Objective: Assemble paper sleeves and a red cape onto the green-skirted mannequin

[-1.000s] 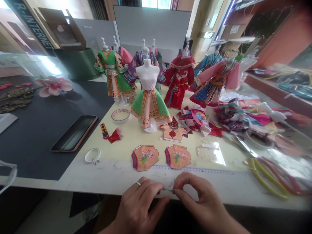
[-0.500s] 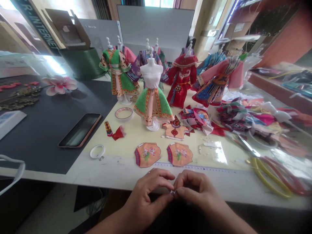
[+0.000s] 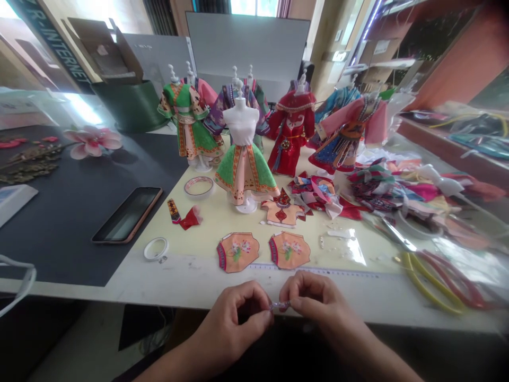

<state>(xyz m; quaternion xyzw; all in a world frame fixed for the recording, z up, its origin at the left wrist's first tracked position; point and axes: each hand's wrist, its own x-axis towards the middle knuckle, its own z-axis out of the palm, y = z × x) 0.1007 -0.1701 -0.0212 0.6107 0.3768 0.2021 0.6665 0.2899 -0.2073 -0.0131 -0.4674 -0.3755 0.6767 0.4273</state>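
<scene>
My left hand [image 3: 237, 323] and my right hand [image 3: 314, 305] meet at the table's near edge, both pinched on a tiny clear strip [image 3: 280, 305] stretched between their fingertips. Just beyond them lie two orange flowered sleeve pieces [image 3: 237, 252] [image 3: 289, 249] and a small orange bodice piece [image 3: 283, 212]. A white mannequin [image 3: 243, 156] in a green and peach skirt stands behind those.
Several dressed mannequins [image 3: 292, 132] line the back. A phone [image 3: 127, 215] rests on the black mat at left, with tape rolls [image 3: 156, 248] [image 3: 198, 187] nearby. Fabric scraps [image 3: 382, 185] and yellow and red scissors [image 3: 433, 276] crowd the right. A ruler [image 3: 318, 271] runs along the front.
My hands have stayed pinched together at the near edge, drawing slightly apart so the small strip now shows between the fingertips. The view has shifted a little.
</scene>
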